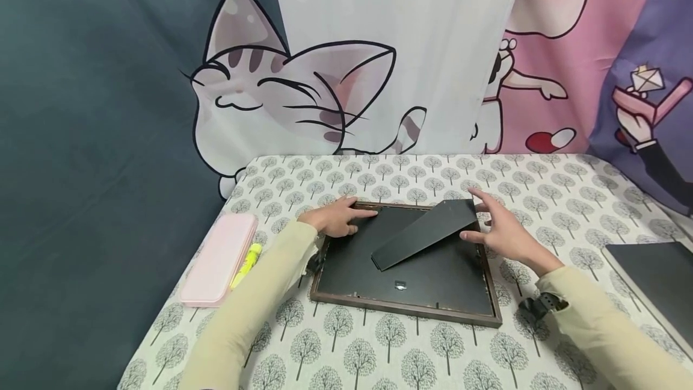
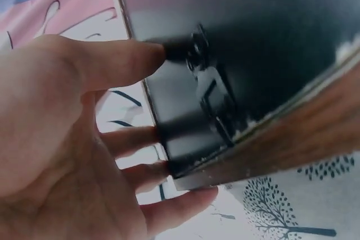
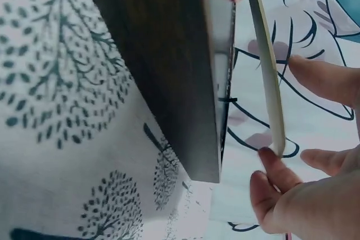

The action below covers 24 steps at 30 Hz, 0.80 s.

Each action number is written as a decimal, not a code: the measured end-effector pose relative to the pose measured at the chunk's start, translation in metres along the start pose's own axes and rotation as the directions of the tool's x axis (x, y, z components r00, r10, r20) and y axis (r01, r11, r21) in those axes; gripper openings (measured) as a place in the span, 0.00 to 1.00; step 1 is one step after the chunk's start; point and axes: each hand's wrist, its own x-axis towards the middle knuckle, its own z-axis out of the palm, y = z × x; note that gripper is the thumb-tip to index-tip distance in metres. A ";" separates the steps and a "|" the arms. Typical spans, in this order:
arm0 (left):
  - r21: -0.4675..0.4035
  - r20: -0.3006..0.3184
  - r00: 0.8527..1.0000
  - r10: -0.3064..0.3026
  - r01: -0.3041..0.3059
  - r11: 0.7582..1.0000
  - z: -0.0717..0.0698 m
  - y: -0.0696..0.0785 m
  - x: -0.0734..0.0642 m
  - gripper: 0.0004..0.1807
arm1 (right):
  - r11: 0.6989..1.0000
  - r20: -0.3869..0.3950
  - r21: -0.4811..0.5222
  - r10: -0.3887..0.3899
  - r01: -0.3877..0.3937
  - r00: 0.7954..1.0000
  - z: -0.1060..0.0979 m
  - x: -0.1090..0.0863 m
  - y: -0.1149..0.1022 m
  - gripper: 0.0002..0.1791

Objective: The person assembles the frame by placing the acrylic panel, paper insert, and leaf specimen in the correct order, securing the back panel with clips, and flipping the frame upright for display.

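Note:
A brown wooden picture frame lies face down, its black backing board upward. Across that board slants a black easel stand, its wide end toward the far right. My left hand rests at the frame's far left corner, fingers fairly straight. In the left wrist view, its thumb reaches over the board near small metal hardware. At the stand's wide end is my right hand, thumb and fingers spread around the end. The right wrist view shows the stand's thin edge meeting a fingertip, the thumb apart.
A pink case and a yellow highlighter lie left of the frame, beside my left sleeve. At the right edge is a dark flat panel with a pale border. A tree-patterned cloth covers the table; printed curtains hang behind.

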 end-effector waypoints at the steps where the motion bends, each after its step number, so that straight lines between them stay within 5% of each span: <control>1: -0.010 0.007 1.000 -0.002 0.002 1.000 0.000 0.002 -0.004 0.31 | 1.000 -0.001 0.020 0.006 -0.006 1.000 -0.002 0.000 -0.001 0.57; 4: -0.042 -0.003 0.999 0.050 -0.050 0.998 -0.001 0.012 -0.015 0.30 | 0.999 -0.030 0.031 -0.015 0.015 0.999 -0.010 0.000 -0.010 0.53; 7: -0.092 -0.118 0.980 0.159 -0.170 0.981 -0.003 0.025 -0.026 0.31 | 0.996 -0.089 0.032 -0.082 0.086 0.993 -0.019 0.001 -0.026 0.48; 10: -0.186 -0.320 0.922 0.218 -0.287 0.940 -0.002 0.042 -0.034 0.33 | 0.984 -0.149 0.006 -0.177 0.180 0.973 -0.027 0.002 -0.047 0.45; 14: -0.345 -0.516 0.841 0.163 -0.378 0.859 0.005 0.066 -0.037 0.38 | 0.962 -0.185 -0.030 -0.272 0.271 0.944 -0.032 0.002 -0.073 0.44; 18: -0.430 -0.601 0.795 0.084 -0.410 0.804 0.014 0.086 -0.033 0.44 | 0.941 -0.196 -0.027 -0.336 0.337 0.921 -0.031 0.001 -0.090 0.44; 24: -0.414 -0.681 0.730 0.062 -0.453 0.789 0.016 0.100 -0.025 0.53 | 0.909 -0.214 -0.016 -0.409 0.416 0.887 -0.029 0.000 -0.103 0.45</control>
